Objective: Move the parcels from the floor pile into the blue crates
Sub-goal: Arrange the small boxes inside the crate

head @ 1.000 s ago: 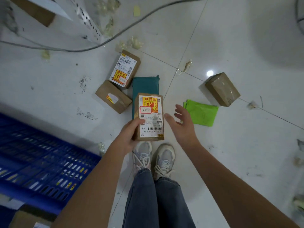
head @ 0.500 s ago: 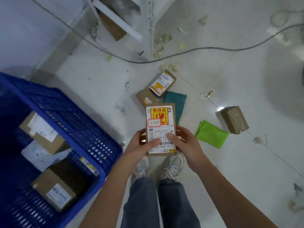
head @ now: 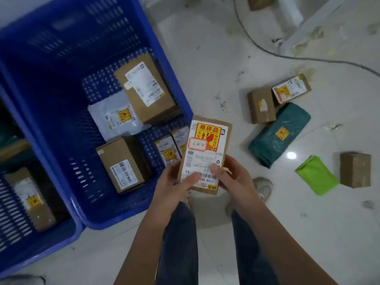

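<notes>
I hold a flat brown parcel (head: 205, 149) with a red and yellow fragile sticker in both hands, label up, just right of the blue crate's near right corner. My left hand (head: 176, 186) grips its lower left edge, thumb on the label. My right hand (head: 232, 179) grips the lower right edge, thumb on the barcode. The blue crate (head: 176, 85) holds several boxes and a white mailer. On the floor to the right lie two brown boxes (head: 262, 104), a teal bag (head: 281, 134), a green bag (head: 316, 175) and another brown box (head: 355, 169).
A second blue crate (head: 41, 241) with parcels stands at the lower left. A grey cable (head: 287, 56) runs across the floor at the upper right, near a white metal rack leg (head: 308, 19). My legs and shoes are below the parcel.
The view has swung left so the blue crate now fills the left side. Both hands still hold the labelled parcel, which now sits beside the crate's right wall.
</notes>
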